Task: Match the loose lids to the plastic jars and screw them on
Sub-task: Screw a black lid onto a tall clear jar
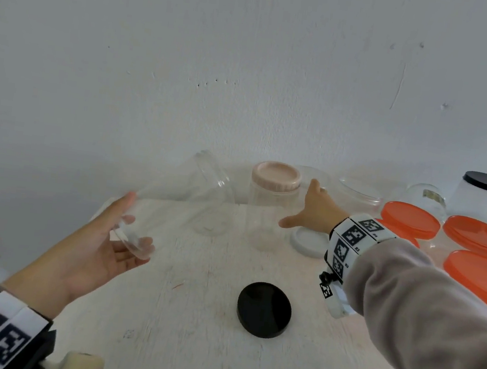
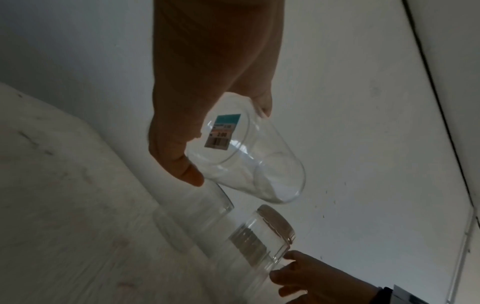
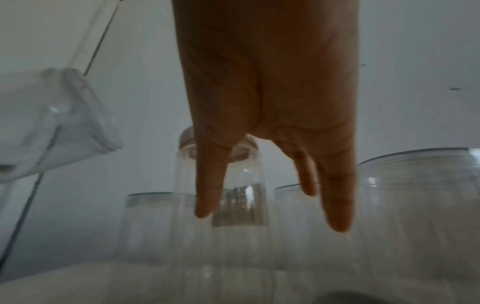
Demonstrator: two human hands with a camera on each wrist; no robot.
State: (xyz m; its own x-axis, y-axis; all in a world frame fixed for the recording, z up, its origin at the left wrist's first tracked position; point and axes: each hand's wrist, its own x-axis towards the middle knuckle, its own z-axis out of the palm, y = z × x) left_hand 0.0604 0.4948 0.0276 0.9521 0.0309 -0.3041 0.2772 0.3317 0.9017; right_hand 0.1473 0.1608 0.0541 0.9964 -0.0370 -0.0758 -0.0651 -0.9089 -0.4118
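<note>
Left hand [image 1: 96, 246] grips clear jar [image 1: 172, 200] by base, long axis tilted toward pink-lidded jar [image 1: 273, 206]. Right hand [image 1: 315, 211], fingers straight, empty, just right of it.

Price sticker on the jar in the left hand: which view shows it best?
Left wrist. The sticker faces that camera, on the base of the clear jar that the left hand holds tilted. In the head view the jar's base is blurred and no sticker shows; the right wrist shows only the jar's mouth end.
</note>
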